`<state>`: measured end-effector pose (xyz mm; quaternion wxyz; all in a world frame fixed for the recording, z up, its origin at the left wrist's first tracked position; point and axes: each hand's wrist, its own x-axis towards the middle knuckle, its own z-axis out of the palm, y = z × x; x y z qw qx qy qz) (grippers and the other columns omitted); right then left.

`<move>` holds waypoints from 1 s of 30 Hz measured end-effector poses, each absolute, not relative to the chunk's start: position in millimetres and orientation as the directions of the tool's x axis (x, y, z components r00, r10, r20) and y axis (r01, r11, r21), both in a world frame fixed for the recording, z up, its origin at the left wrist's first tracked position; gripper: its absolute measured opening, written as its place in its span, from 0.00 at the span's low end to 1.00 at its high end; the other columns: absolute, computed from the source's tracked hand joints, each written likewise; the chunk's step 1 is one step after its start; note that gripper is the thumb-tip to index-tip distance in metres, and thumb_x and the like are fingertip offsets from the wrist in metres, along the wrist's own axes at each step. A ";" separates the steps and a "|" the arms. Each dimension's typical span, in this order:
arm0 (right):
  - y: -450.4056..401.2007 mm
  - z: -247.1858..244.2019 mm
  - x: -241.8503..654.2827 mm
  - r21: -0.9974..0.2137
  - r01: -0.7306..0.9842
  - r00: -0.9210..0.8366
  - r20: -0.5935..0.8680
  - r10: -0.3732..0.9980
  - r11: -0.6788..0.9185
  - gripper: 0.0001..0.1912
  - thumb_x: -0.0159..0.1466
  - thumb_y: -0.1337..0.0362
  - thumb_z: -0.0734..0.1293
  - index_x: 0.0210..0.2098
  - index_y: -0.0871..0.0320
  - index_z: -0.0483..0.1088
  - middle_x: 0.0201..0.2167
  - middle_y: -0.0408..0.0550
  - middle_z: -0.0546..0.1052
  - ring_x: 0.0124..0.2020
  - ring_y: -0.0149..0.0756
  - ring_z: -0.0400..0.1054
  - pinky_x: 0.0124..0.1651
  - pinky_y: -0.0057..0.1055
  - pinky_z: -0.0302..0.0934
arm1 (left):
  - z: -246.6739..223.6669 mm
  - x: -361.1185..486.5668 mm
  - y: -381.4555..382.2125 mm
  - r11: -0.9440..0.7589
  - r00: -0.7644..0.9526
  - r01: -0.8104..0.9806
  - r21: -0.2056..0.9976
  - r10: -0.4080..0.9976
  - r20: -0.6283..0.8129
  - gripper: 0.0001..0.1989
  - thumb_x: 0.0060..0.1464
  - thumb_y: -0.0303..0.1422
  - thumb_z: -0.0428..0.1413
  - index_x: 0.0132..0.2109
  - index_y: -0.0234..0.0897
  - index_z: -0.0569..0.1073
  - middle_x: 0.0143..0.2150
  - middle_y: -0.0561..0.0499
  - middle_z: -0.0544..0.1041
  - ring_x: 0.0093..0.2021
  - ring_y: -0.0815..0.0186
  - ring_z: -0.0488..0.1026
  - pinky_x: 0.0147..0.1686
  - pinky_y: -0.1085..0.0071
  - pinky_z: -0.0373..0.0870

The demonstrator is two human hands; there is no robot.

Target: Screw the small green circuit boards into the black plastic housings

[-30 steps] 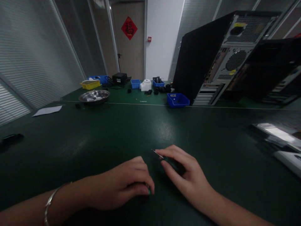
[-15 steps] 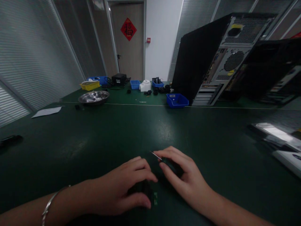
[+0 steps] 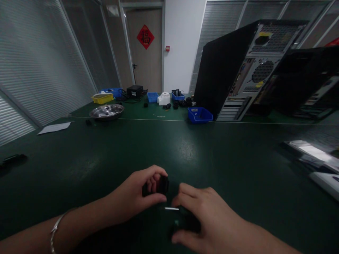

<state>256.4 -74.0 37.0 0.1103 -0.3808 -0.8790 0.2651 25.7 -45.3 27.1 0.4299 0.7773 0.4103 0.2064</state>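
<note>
Between the thumb and fingers of my left hand (image 3: 143,190) is a small black part (image 3: 163,185), raised above the dark green table (image 3: 111,155). My right hand (image 3: 203,215), palm down just to the right, holds a tool with a dark handle; its thin metal shaft (image 3: 172,208) points left, below the left fingertips. The handle is mostly hidden by the hand and shadow. A small greenish piece (image 3: 176,223) shows dimly near the right thumb. The two hands are apart.
A blue bin (image 3: 200,115) stands before a black computer tower (image 3: 225,70). At the back left are a metal bowl (image 3: 106,111) and a yellow basket (image 3: 102,98). Paper (image 3: 54,128) lies left; a white-and-grey device (image 3: 324,183) lies right.
My left hand has lifted and turned, and the black part now shows in its fingers. My right hand has moved down and nearer, and the metal shaft now lies almost level.
</note>
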 end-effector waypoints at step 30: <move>-74.3 19.5 251.7 -0.710 0.364 -0.452 0.431 0.781 0.603 0.09 0.61 0.67 0.72 0.42 0.57 0.73 0.30 0.44 0.73 0.28 0.33 0.70 0.29 0.27 0.59 | 18.8 35.6 -59.7 -0.132 0.609 0.279 0.951 0.790 -0.069 0.21 0.52 0.32 0.64 0.51 0.39 0.67 0.35 0.53 0.77 0.35 0.65 0.74 0.37 0.68 0.69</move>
